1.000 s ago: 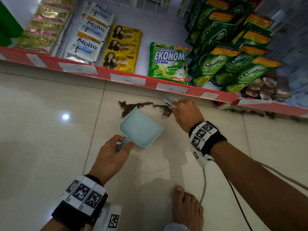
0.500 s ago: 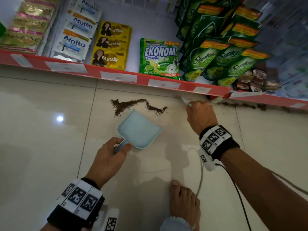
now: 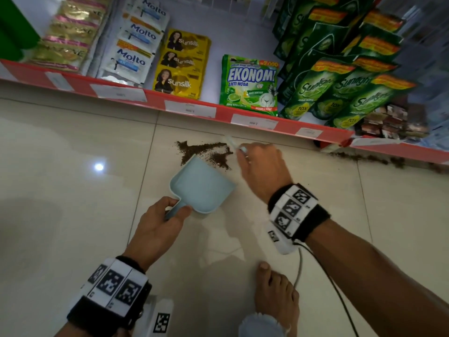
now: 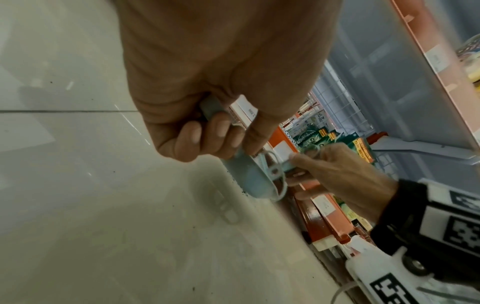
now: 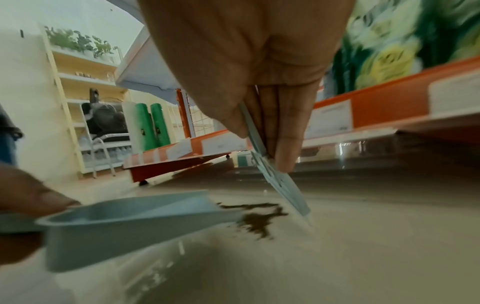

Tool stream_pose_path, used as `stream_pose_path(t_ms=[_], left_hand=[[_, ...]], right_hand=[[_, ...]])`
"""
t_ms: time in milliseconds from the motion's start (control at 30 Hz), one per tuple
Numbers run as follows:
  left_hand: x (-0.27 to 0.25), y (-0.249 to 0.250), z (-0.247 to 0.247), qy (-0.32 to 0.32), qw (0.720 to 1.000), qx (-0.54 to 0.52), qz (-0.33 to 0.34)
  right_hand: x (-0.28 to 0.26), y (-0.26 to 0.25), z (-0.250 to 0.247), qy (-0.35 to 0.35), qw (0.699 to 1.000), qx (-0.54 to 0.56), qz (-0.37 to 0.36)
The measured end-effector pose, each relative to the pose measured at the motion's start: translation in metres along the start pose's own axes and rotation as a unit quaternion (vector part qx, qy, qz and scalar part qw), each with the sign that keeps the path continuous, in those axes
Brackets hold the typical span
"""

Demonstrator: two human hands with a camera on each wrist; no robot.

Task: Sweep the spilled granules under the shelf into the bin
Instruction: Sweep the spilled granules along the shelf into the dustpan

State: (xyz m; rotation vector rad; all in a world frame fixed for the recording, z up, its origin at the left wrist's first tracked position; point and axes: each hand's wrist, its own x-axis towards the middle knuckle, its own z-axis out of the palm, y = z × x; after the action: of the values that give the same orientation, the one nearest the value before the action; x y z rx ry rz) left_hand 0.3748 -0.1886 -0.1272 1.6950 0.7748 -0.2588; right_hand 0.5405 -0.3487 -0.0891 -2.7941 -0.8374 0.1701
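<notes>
Sweeping now: my left hand [image 3: 158, 229] grips the dustpan [image 3: 202, 184] handle, my right hand [image 3: 263, 170] pinches the brush [image 5: 280, 181] beside the granules [image 3: 206, 152] at frame centre. Next, I judge, a short stroke toward the pan's lip.

Tiled floor [image 3: 73, 215], granules [image 3: 204, 152], dustpan [image 3: 201, 186]
</notes>
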Motion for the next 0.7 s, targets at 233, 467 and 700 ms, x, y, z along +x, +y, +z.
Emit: stream_pose_path(t_ms=[233, 467, 700], left_hand=[[0.004, -0.007, 0.003, -0.003, 1.0, -0.011, -0.004], [0.006, -0.001, 0.008, -0.007, 1.0, 0.015, -0.003], [0.006, -0.003, 0.004, 0.005, 0.999, 0.032, 0.01]], right_hand=[[0.017, 0.066, -0.007, -0.03, 0.97, -0.185, 0.152], [0.014, 0.029, 0.018, -0.053, 0.995, -0.065, -0.051], [-0.009, 0.056, -0.008, 0.007, 1.0, 0.022, -0.005]])
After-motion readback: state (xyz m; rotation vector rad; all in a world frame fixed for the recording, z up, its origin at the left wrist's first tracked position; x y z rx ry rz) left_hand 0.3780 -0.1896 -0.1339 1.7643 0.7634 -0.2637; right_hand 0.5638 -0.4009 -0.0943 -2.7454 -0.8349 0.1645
